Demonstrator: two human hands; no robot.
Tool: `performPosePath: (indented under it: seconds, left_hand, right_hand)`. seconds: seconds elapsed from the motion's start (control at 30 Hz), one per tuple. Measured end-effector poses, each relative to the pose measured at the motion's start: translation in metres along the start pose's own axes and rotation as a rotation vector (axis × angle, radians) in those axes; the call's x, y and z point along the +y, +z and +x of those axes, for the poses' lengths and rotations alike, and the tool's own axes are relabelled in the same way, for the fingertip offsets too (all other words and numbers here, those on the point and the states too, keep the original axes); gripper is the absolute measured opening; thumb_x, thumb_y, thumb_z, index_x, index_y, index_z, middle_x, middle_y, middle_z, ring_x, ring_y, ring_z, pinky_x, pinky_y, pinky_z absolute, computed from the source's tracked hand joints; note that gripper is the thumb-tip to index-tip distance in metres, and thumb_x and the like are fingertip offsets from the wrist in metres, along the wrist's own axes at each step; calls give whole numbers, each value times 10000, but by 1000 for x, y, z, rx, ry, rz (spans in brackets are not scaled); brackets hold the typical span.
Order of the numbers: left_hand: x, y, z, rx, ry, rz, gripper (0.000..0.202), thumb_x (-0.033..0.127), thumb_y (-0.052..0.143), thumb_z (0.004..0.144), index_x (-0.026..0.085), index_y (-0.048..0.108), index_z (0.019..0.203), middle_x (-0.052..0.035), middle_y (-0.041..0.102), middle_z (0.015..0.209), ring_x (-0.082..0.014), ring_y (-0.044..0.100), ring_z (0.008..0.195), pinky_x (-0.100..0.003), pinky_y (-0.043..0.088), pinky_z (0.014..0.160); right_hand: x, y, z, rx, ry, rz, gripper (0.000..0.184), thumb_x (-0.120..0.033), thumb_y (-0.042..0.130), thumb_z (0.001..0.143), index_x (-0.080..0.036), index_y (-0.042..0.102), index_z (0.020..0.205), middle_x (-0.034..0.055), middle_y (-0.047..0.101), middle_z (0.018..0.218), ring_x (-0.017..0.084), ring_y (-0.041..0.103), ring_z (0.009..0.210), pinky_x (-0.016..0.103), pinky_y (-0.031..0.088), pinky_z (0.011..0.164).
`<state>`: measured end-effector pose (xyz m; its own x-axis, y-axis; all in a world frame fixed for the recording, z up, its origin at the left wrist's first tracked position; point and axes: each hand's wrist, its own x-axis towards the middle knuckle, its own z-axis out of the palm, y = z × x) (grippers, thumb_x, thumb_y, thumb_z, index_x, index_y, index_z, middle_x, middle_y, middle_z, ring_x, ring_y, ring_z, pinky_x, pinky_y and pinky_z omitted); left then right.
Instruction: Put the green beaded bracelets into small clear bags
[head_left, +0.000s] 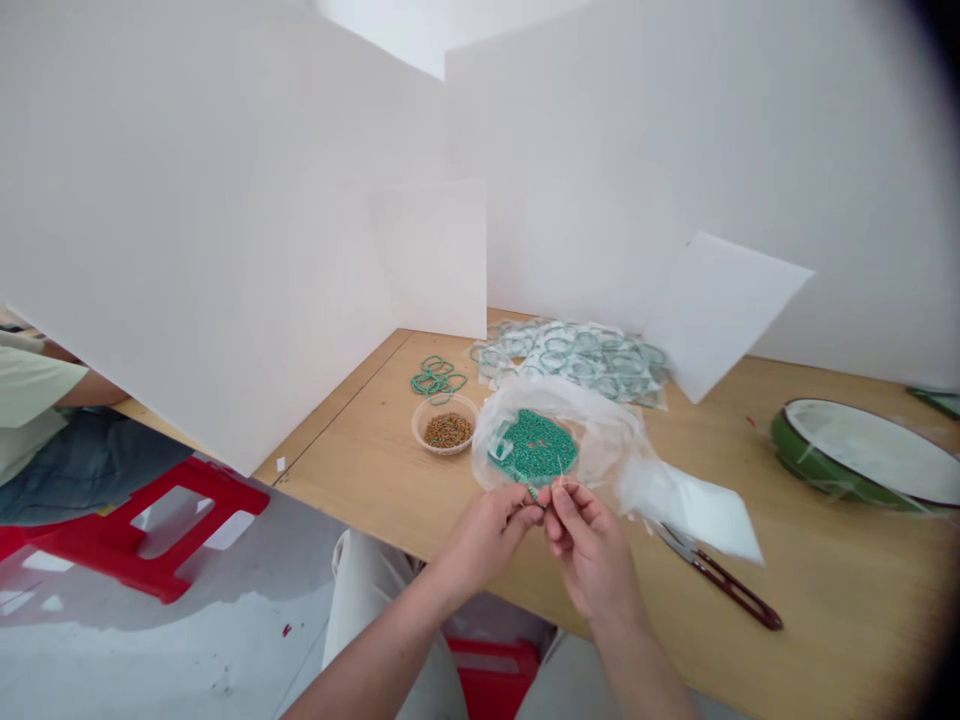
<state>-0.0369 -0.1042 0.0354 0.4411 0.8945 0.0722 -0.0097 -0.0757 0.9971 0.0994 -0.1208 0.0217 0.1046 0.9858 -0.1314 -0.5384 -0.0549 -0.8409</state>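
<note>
My left hand (pixel 491 530) and my right hand (pixel 589 545) meet at the front edge of the table, fingertips almost touching. A short string of green beads (pixel 533 494) shows between them; my left thumb and fingers pinch it. My right thumb and forefinger are closed on a thin pale thread (pixel 559 468) that sticks up above them. Just beyond lies an open clear plastic bag (pixel 600 430) with a heap of small green beads (pixel 536 447). To its left stands a clear round bowl (pixel 421 428) holding gold-brown beads (pixel 448 431).
Finished-looking green bead loops (pixel 437 378) lie behind the bowl. Several bagged bracelets (pixel 577 355) are piled at the back. Right of my hands are scissors or snips with brown handles (pixel 739 592), a white packet (pixel 705 510) and a green-rimmed tray (pixel 795 455). White panels (pixel 300 200) wall the table; a person's arm (pixel 94 388) shows left.
</note>
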Motion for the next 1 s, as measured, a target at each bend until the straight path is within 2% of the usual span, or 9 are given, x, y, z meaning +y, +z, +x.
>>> performPosePath:
  seconds: [0.1, 0.17, 0.23, 0.5, 0.6, 0.7, 0.8, 0.9, 1.0]
  left_hand:
    - [1, -3, 1, -91, -77, -189, 286, 407, 580, 884, 163, 590, 735, 30, 457, 584, -109, 406, 575, -228, 294, 595]
    - [-4, -7, 0, -93, -158, -302, 303, 431, 636, 842, 160, 563, 729, 75, 344, 535, -77, 235, 490, -227, 180, 509]
    - [-11, -9, -2, -76, -196, -383, 318, 435, 668, 816, 155, 551, 721, 88, 300, 526, -70, 156, 484, -245, 106, 495]
    - [-19, -12, -8, -29, -190, -416, 340, 446, 684, 804, 133, 576, 726, 60, 378, 570, -62, 187, 504, -255, 107, 515]
    - [-19, -13, -9, 5, -191, -421, 355, 469, 670, 805, 141, 567, 715, 71, 322, 550, -68, 176, 507, -249, 119, 520]
    - [-17, -13, -8, 9, -147, -312, 349, 470, 638, 827, 148, 576, 709, 52, 367, 575, -82, 274, 540, -230, 215, 557]
    - [-11, -12, -10, 12, -17, 23, 324, 426, 607, 864, 152, 608, 691, -4, 477, 697, -134, 439, 717, -252, 327, 706]
    - [-4, -11, -15, 58, 55, 256, 298, 375, 570, 898, 159, 615, 697, -18, 479, 787, -160, 474, 829, -268, 353, 782]
    - [-1, -10, -21, 108, 64, 295, 300, 354, 536, 920, 161, 575, 694, -18, 481, 819, -159, 488, 843, -268, 370, 778]
  right_hand:
    - [-5, -2, 0, -36, 27, 6, 306, -402, 803, 715, -176, 606, 774, -21, 568, 675, 57, 431, 492, 155, 347, 400]
    - [-8, -3, 0, -49, 31, -20, 303, -396, 804, 719, -173, 604, 769, -22, 569, 664, 59, 445, 501, 160, 383, 427]
    - [-8, -5, 1, -53, 24, -45, 300, -391, 806, 719, -174, 607, 777, -16, 586, 675, 67, 478, 527, 170, 428, 473]
    - [-7, -8, 3, -39, -56, -218, 304, -436, 762, 748, -175, 610, 781, 0, 592, 663, 99, 515, 538, 216, 463, 497]
    - [-7, -9, 4, -57, -78, -268, 300, -446, 736, 769, -175, 607, 781, -1, 588, 668, 99, 519, 531, 222, 466, 498]
    - [-8, -10, 3, -71, -99, -318, 299, -454, 711, 787, -176, 600, 797, 1, 593, 675, 103, 532, 523, 232, 474, 508]
    - [-8, -10, 1, -85, -103, -435, 301, -469, 677, 811, -179, 598, 834, 1, 602, 651, 117, 551, 514, 243, 481, 519]
    - [-9, -9, -2, -97, -105, -603, 281, -463, 637, 835, -184, 602, 828, 4, 608, 633, 136, 571, 521, 251, 483, 528]
    - [-11, -9, -3, -97, -103, -735, 242, -426, 605, 849, -186, 623, 823, 14, 623, 645, 151, 585, 530, 258, 476, 522]
